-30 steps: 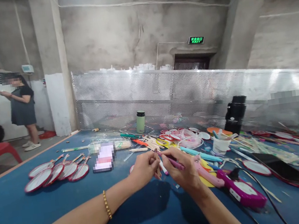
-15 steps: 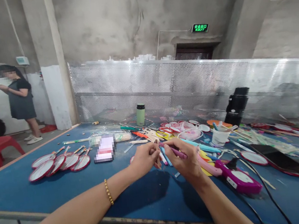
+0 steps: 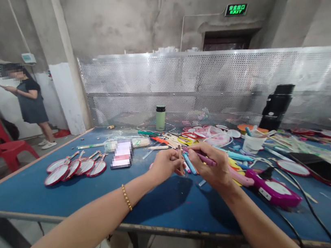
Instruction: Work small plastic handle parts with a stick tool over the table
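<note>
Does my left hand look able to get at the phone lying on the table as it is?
Probably yes: nothing appears to cover the phone or stand in front of it, though the left hand is holding a small brown stick.

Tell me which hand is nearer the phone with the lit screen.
Left. The left hand is to the right of the phone; the right hand, gripping a purple pen, is farther right.

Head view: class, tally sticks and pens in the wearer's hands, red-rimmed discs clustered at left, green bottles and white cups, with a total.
Held sticks: 1
Held pens: 1
Clustered discs: 5
Green bottles: 1
White cups: 1
Total: 9
</note>
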`<state>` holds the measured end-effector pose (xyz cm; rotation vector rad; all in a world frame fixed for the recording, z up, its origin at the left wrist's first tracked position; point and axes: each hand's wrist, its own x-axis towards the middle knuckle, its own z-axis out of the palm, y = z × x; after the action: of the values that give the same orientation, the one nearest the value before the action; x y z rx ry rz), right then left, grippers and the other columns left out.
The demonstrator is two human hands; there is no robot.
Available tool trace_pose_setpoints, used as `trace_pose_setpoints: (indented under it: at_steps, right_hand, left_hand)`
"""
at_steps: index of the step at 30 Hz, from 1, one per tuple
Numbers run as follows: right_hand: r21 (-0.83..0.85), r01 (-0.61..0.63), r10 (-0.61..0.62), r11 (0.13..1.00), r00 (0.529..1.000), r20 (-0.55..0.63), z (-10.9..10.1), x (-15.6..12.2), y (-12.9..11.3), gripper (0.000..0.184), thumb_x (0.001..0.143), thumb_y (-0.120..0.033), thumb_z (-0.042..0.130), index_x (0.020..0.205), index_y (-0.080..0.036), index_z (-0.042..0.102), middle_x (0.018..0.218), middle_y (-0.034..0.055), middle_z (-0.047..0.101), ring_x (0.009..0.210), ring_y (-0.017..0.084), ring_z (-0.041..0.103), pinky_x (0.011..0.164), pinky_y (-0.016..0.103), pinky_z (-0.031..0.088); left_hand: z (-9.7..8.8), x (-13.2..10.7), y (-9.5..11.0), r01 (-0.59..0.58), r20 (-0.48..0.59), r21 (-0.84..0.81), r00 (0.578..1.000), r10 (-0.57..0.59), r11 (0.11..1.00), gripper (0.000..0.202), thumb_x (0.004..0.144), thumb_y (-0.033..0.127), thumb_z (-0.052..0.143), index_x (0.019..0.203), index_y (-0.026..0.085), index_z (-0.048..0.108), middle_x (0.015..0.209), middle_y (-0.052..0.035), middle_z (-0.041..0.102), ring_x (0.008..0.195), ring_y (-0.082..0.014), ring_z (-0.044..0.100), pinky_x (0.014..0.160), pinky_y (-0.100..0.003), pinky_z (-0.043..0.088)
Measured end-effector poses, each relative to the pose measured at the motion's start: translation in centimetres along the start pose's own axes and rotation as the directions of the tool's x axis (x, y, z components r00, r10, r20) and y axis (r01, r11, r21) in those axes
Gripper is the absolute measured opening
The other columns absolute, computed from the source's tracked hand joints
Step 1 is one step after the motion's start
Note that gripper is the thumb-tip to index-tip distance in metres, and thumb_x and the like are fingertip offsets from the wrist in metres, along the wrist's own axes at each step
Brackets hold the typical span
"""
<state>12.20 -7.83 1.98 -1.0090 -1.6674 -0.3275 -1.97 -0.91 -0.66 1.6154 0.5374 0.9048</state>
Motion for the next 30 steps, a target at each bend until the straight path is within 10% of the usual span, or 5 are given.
trace_pose_setpoints:
  at_steps: [30]
  right_hand:
    - [0.03, 0.024, -0.026, 0.999, 0.996, 0.082, 0.01, 0.35, 0.05, 0.011, 0.087, -0.022, 0.059, 0.083, -0.019, 0.068, 0.074, 0.0013, 0.069, 0.063, 0.013, 0.063, 0.061, 0.023, 0.048]
  left_hand:
    - [0.3, 0.22, -0.53, -0.079, -0.001, 0.091, 0.997, 0.079, 0.993, 0.009, 0.075, 0.019, 0.053, 0.066, 0.016, 0.052, 0.056, 0.0011, 0.06, 0.048, -0.0142, 0.061, 0.048, -0.026, 0.051]
